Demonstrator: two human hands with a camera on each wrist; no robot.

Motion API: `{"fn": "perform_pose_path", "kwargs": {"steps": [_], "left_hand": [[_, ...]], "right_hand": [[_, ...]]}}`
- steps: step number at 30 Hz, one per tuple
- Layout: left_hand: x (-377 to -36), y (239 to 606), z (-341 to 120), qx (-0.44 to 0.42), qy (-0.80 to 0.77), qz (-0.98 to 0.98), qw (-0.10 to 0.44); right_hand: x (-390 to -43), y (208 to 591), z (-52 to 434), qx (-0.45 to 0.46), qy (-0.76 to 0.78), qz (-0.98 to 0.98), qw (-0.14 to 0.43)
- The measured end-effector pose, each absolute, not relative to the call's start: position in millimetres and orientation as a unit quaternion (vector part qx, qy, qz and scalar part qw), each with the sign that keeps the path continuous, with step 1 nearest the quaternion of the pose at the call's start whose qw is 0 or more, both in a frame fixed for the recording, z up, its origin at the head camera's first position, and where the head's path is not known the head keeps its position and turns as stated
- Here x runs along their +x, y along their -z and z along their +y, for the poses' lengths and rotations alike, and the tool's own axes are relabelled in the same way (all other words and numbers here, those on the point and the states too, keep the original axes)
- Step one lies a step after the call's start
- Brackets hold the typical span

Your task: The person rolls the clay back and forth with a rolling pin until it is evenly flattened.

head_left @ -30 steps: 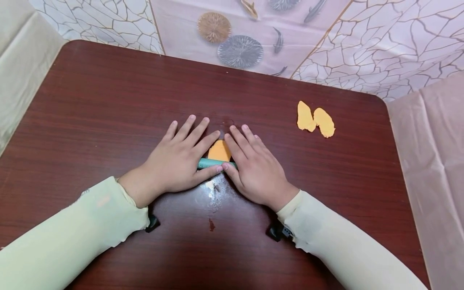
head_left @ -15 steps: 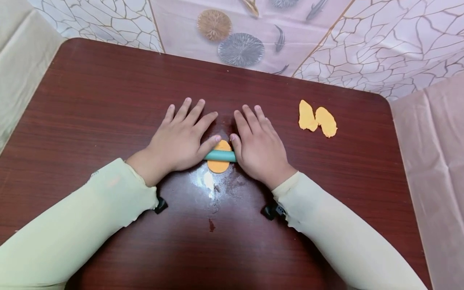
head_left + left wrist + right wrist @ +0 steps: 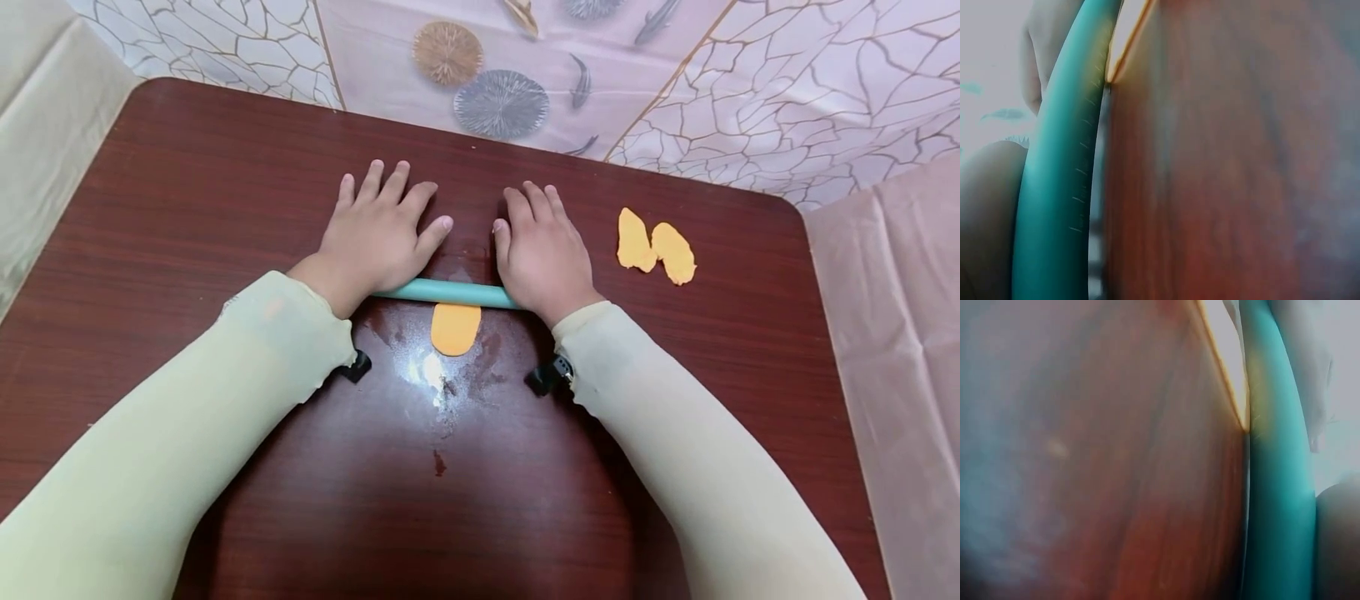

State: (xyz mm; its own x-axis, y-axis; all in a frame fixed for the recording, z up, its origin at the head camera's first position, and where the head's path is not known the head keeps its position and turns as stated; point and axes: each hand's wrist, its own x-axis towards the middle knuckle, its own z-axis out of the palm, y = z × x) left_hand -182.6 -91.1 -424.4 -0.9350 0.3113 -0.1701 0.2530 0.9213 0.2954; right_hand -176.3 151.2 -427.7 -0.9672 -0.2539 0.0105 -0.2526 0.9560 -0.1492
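1. Right, we have both hands flat on the teal roller (image 3: 450, 292), fingers stretched out straight and pointing away from us, nothing curled round it.
2. Our left hand (image 3: 378, 237) presses on the roller's left end with the heel of the palm; the thumb sticks out towards the middle.
3. Our right hand (image 3: 542, 250) does the same on the right end, palm down, fingers together on the table (image 3: 187, 208).
4. The roller lies crosswise between the two wrists, and only its middle stretch shows between the hands.
5. Just on our side of it sits the orange piece of dough (image 3: 454, 327), rolled into a flat oval, its far edge touching or tucked under the roller; which of the two, we cannot tell.
6. From the left wrist we see the roller (image 3: 1060, 187) close up along the dark wood, with a thin edge of dough (image 3: 1129, 31) beside it; the right wrist view shows the same roller (image 3: 1275, 487), blurred.
7. Near the dough, a pale floury smear (image 3: 429, 371) shines on the table.
8. Further right, well apart from our hands, two more flattened orange pieces (image 3: 654, 247) lie touching each other.
9. Beyond the table's far edge is a patterned sheet (image 3: 495, 92) with round shapes and fish.
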Motion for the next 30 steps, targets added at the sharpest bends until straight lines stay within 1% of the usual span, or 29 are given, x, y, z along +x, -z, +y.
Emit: {"fn": "perform_pose_path", "kwargs": {"steps": [6,11,17,23,30], "left_hand": [[-189,424,-92,0.138,-0.136,0.974,0.116],[-183,423,-92,0.148,-0.138,0.972,0.119],[-163,424,-93,0.176,-0.144,0.968,0.102],[-139,425,-94,0.206,-0.144,0.964,0.09],[-111,430,-96,0.232,-0.137,0.959,0.087]], "right_hand": [[-182,427,150,-0.115,0.084,0.99,0.017],[-173,428,151,-0.125,0.1,0.987,0.012],[-151,428,153,-0.155,0.119,0.981,0.003],[-127,431,157,-0.189,0.119,0.975,-0.016],[-99,435,159,-0.247,0.098,0.964,-0.035]]}}
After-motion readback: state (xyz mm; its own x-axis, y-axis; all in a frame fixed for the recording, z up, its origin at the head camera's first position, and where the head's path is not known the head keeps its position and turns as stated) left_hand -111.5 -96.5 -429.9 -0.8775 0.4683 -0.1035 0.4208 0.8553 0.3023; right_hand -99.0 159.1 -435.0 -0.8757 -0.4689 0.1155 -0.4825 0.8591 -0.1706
